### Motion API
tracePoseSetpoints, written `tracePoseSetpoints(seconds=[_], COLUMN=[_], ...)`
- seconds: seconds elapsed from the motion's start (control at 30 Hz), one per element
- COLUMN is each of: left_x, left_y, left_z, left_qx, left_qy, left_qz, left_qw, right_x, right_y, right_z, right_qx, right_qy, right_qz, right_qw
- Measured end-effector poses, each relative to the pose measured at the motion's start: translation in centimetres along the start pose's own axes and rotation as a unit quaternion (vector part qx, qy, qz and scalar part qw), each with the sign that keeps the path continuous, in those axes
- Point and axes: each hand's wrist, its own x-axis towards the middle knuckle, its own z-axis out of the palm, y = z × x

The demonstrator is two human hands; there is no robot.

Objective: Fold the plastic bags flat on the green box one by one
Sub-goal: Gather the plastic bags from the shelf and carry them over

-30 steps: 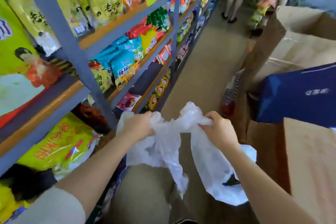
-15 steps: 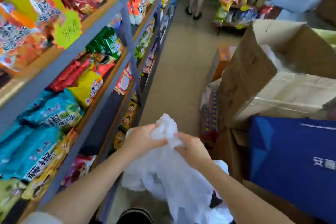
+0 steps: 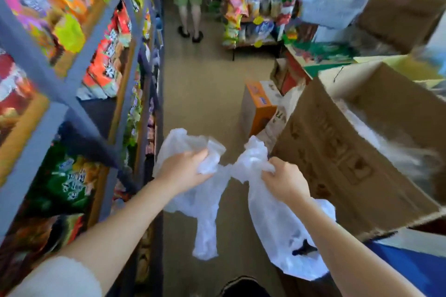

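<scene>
Shelving point(image 3: 79, 94) packed with snack packets crowds the left of the aisle. The left hand point(image 3: 185, 171) clutches one crumpled bunch of white plastic bag point(image 3: 205, 202), the right hand point(image 3: 284, 181) clutches another — both fists closed on film, with a thin twisted strip stretched between them in mid-air over the floor. Pulled harder, that strip could tear, or tangled bags could slip loose and fall. To the right stands an open cardboard box point(image 3: 337, 159); no green box surface is clearly visible — laying the bags flat may be awkward.
</scene>
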Motion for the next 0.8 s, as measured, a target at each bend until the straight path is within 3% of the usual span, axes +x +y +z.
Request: tracePoseSetpoints(seconds=[0.33, 0.53, 0.8], left_x=[25.7, 41.8, 62.7], left_y=[-5.9, -6.6, -8.0], left_z=[-0.9, -6.4, -7.4], left_qx=[0.101, 0.122, 0.093], left_qy=[-0.045, -0.025, 0.008], left_qz=[0.092, 0.121, 0.194], left_qw=[0.99, 0.985, 0.977], right_x=[22.8, 39.3, 55.3], right_y=[-1.2, -1.8, 1.8], right_z=[-1.6, -5.7, -7.9], right_qx=[0.009, -0.007, -0.016], right_qy=[0.081, 0.09, 0.136], right_qz=[0.047, 0.055, 0.181], right_qw=[0.996, 0.994, 0.974])
